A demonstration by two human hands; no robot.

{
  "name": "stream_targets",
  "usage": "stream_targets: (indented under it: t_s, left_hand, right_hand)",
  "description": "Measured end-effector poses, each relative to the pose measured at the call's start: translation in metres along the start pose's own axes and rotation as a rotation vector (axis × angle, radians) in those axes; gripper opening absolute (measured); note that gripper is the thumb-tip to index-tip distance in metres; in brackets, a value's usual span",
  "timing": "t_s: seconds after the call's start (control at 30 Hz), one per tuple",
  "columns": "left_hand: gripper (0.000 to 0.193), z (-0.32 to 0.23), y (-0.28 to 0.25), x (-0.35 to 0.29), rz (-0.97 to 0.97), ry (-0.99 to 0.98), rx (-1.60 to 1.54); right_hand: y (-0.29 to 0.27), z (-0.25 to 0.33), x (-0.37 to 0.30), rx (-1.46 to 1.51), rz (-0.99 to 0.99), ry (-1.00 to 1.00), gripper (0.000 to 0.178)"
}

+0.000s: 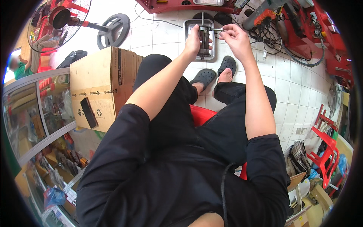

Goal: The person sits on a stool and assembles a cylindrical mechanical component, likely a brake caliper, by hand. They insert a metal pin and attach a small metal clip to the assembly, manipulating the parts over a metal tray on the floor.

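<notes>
My left hand [193, 41] is wrapped round a dark metal mechanical part [203, 39], long and upright in view, with a thin shaft sticking out at its far end. Its exact kind I cannot make out. To the right, my right hand [236, 41] pinches the outer end of a slim silver metal rod [215, 29], whose other end meets the upper portion of the part. Below them on the floor lies a shallow silver metal tray [213, 53]; whether the part touches it is hidden.
My feet in dark clogs [204, 78] stand close to the tray on white tiles [295, 90]. At left are a cardboard box [90, 72] with a phone [89, 112] on it and a standing fan [60, 19]. Red equipment [295, 34] with tangled cables [270, 41] is at right.
</notes>
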State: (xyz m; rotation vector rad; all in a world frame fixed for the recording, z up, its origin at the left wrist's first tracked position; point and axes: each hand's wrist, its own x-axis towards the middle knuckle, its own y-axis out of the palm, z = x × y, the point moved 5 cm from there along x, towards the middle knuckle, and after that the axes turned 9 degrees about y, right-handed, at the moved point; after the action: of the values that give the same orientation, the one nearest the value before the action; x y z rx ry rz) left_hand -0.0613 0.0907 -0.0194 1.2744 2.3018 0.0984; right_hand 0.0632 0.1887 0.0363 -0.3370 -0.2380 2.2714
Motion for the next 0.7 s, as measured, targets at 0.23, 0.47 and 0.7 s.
stream_targets:
  t_s: [0.23, 0.47, 0.7]
  left_hand:
    - [0.066, 0.003, 0.01, 0.0, 0.208, -0.058, -0.251]
    - [0.066, -0.003, 0.009, 0.001, 0.135, -0.092, -0.347]
    - [0.067, -0.007, 0.011, -0.004, 0.157, -0.155, -0.328]
  right_hand:
    - [0.009, 0.059, -0.015, -0.242, -0.074, -0.095, 0.022]
    - [0.027, 0.071, 0.0, -0.176, -0.115, -0.218, 0.023]
    - [0.018, 0.065, -0.01, -0.148, -0.078, -0.418, 0.026]
